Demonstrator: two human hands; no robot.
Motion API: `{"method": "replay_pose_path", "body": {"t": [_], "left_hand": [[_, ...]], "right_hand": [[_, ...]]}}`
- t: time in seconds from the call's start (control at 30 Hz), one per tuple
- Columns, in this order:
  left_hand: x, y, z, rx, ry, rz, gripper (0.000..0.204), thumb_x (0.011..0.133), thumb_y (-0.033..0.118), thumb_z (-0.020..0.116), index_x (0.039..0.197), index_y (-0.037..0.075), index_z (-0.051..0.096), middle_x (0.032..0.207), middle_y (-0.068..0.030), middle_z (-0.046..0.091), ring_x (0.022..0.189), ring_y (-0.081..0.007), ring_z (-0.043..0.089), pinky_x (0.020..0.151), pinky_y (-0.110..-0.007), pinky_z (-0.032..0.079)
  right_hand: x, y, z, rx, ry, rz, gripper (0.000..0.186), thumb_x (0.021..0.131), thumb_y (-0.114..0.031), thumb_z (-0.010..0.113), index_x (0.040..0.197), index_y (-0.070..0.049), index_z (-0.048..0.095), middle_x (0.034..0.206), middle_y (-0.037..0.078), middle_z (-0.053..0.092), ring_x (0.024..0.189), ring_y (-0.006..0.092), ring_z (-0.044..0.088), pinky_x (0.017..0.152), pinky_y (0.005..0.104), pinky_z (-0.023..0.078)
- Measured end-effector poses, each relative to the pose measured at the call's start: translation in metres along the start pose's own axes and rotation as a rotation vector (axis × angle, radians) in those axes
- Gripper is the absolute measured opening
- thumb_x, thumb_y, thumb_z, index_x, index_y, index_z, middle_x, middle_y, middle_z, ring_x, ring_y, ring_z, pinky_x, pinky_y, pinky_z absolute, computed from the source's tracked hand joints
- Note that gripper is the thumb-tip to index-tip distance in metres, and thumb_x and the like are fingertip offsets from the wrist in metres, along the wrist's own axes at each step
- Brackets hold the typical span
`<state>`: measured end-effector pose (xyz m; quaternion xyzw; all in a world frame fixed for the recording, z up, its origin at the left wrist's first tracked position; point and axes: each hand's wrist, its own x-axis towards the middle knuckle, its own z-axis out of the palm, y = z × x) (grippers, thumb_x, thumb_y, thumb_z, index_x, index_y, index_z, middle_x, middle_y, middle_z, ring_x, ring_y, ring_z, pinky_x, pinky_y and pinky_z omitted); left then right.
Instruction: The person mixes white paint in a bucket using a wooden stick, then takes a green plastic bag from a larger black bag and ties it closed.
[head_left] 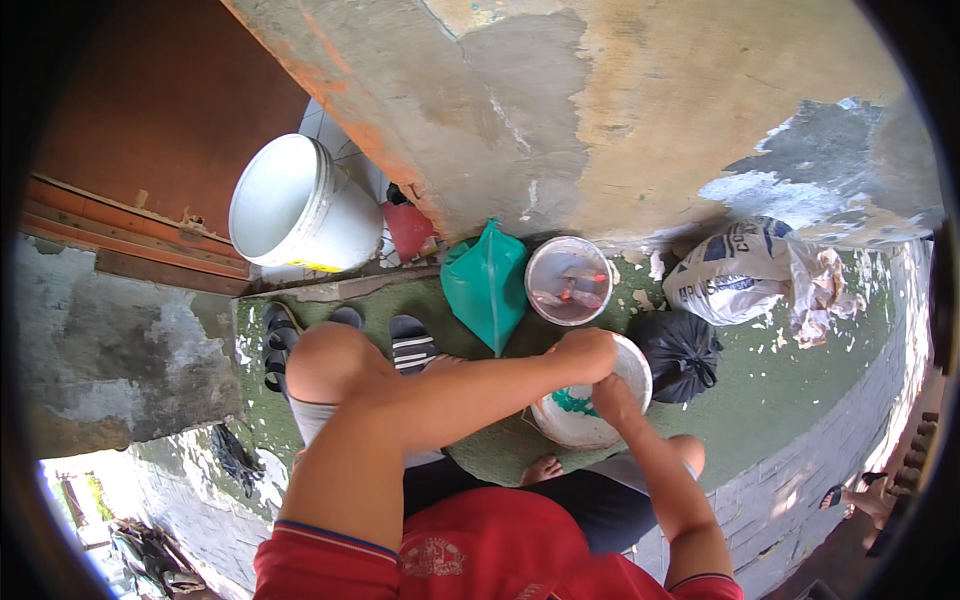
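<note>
Between my knees stands a white bucket [578, 430] with bright green stuff [573, 402] at its bottom. Over the bucket's far rim my left hand [586, 352] is closed, its back turned up. Just below it, at the right side of the opening, my right hand [616, 400] is closed too, fingers pointing inward. Whatever the fingers grip is hidden. Beyond the bucket sits a smaller pale tub [568, 255] with reddish and clear items in it. A green plastic bag [484, 280] leans to its left, and a knotted black plastic bag [680, 358] rests right of my bucket.
A large white pail [345, 215] lies tilted at the doorway on the left. White printed sacks [730, 275] slump against the peeling wall [640, 110]. Striped slippers [410, 345] and dark sandals [280, 345] are on the green floor. Another person's foot [850, 497] shows far right.
</note>
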<state>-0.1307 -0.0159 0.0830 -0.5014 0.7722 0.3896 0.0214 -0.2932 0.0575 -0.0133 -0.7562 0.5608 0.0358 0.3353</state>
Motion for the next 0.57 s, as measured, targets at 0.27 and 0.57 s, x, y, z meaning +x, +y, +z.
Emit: {"method": "replay_pose_path", "body": {"t": [0.27,0.57], "left_hand": [[0.002,-0.028,0.074,-0.293,-0.039,-0.234,0.043,0.086,0.02,0.06,0.113,-0.012,0.052,0.103,-0.0315,0.066,0.098,-0.0406,0.067,0.085,-0.047,0.053],[-0.021,-0.016,0.08,0.051,0.22,-0.224,0.019,0.079,0.02,0.063,0.07,0.007,0.074,0.081,-0.0155,0.073,0.083,-0.0267,0.073,0.073,-0.04,0.056]], "right_hand": [[-0.001,0.007,0.009,0.346,0.033,0.161,0.023,0.094,-0.016,0.045,0.096,0.004,0.057,0.083,0.025,0.064,0.075,0.0388,0.064,0.067,0.0467,0.052],[0.005,-0.032,-0.023,1.333,-0.083,0.552,0.032,0.102,-0.028,0.043,0.103,0.0,0.059,0.084,0.008,0.063,0.068,0.02,0.06,0.057,0.0309,0.05]]}}
